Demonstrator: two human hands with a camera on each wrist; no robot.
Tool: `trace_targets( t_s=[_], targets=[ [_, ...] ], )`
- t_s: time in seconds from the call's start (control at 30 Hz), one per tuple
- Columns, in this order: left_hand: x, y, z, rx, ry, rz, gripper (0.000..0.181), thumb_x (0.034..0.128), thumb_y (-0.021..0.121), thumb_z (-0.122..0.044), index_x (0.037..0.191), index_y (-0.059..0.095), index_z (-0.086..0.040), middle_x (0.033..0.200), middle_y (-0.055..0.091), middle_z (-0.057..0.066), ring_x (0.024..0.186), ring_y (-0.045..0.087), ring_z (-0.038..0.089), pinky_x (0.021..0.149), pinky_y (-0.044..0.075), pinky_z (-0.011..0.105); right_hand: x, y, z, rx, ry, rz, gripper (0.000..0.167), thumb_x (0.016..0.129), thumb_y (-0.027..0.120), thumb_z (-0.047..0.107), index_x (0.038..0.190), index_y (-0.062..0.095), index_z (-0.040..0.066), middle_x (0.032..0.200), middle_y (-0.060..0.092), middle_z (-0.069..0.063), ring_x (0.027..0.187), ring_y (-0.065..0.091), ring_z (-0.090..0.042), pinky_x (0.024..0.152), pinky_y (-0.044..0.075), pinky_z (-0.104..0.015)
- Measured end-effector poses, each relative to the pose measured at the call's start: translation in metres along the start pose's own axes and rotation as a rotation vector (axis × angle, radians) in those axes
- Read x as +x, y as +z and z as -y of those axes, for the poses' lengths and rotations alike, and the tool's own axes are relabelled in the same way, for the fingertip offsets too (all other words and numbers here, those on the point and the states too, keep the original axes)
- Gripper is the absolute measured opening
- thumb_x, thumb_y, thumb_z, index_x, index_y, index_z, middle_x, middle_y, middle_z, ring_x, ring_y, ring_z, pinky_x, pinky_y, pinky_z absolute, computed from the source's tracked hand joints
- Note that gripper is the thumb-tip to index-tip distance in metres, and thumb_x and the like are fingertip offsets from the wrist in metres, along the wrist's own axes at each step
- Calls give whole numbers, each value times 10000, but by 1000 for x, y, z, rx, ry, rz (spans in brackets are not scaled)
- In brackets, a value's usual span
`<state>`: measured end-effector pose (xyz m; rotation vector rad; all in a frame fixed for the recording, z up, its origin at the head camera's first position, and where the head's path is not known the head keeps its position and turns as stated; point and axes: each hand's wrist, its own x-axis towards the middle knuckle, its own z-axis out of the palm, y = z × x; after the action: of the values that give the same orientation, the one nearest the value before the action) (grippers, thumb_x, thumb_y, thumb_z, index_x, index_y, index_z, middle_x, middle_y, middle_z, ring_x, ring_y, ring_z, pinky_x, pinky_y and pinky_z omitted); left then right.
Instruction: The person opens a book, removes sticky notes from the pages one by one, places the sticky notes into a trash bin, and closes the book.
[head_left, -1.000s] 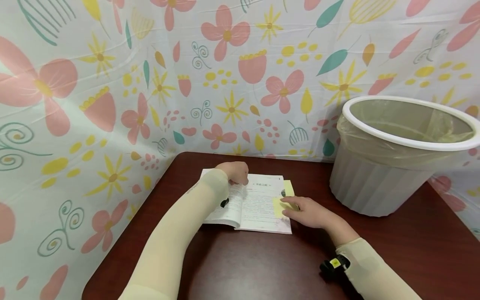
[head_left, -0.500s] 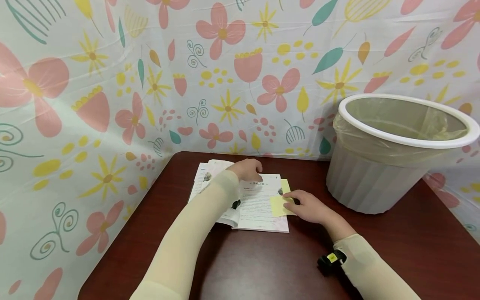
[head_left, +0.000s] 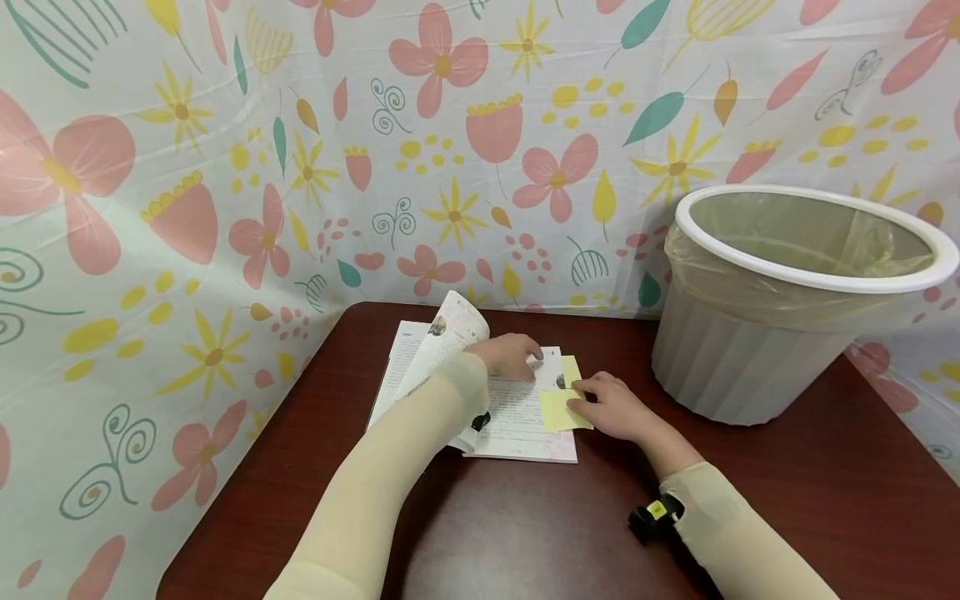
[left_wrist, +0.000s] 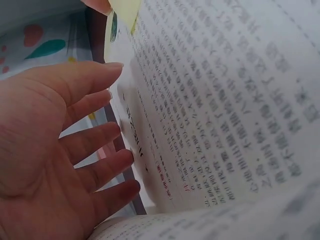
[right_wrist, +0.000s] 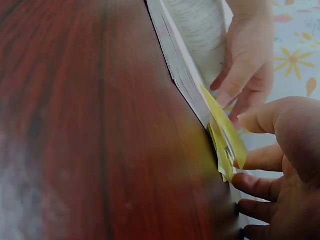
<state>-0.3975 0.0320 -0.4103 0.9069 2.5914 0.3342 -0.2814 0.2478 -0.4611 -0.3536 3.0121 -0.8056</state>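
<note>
A thick open paperback book with white printed pages (head_left: 517, 429) lies on a glossy dark reddish-brown wooden table (head_left: 487, 517), near its far left corner. The person's left hand (head_left: 513, 357) is over the upper part of the right-hand page; the left wrist view shows the thumb and four fingers loosely extended with gaps between them, gripping nothing, and whether a fingertip touches the paper cannot be told. Beside that wrist, a curling white printed leaf (head_left: 459, 325) stands raised above the left side of the book. The person's right hand (head_left: 617, 410) is at the book's right edge, its fingers relaxed and partly spread; in the right wrist view a finger touches the pale yellow square paper note (head_left: 557, 412), while the thumb stands apart from the fingers, so nothing is pinched. That note lies across the right margin of the page and projects past the book's edge, and just above it a second pale yellow paper slip (head_left: 571, 368) juts out from the same side. Cream long sleeves (head_left: 408, 433) cover both forearms, and a small black device with a yellow label (head_left: 651, 517) sits at the right wrist. To the right, well apart from the book, stands a ribbed grey plastic bin with a white rim (head_left: 738, 358), in front of a white floral-print curtain (head_left: 480, 217).
</note>
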Motion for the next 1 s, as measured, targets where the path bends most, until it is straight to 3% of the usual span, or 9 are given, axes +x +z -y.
trace_targets(
  t_s=[0.23, 0.53, 0.8, 1.0],
  targets=[
    [-3, 6, -2, 28, -7, 20, 534, 932, 700, -291, 1454, 594, -270, 1584, 490, -30, 1490, 429, 183, 1205, 390, 387, 2, -1, 2, 27, -5, -35, 420, 987, 618, 271, 1306, 673, 5, 1217, 653, -198, 1109, 601, -333, 963, 496, -517],
    [-4, 8, -2, 39, -11, 59, 568, 957, 649, -282, 1513, 533, -301, 1630, 430, -50, 1502, 420, 199, 1181, 418, 408, 3, 1, 1, 71, -9, -76, 303, 955, 600, 117, 1230, 705, 45, 1190, 673, -182, 1088, 620, -325, 942, 503, -523],
    [-4, 9, -2, 90, 29, 84, 592, 981, 612, -261, 1556, 475, -284, 1695, 322, -17, 1567, 314, 213, 1236, 350, 412, 4, 4, 3, 90, -16, -157, 240, 958, 595, 103, 1120, 771, 82, 1169, 746, -135, 1092, 672, -308, 928, 539, -491],
    [-5, 8, -4, 84, 23, 66, 591, 963, 612, -256, 1541, 497, -297, 1668, 375, -30, 1544, 359, 198, 1204, 393, 412, 3, 3, 7, 124, -41, -153, 239, 960, 619, 108, 1131, 784, 78, 1170, 761, -115, 1103, 689, -300, 939, 555, -499]
  ],
)
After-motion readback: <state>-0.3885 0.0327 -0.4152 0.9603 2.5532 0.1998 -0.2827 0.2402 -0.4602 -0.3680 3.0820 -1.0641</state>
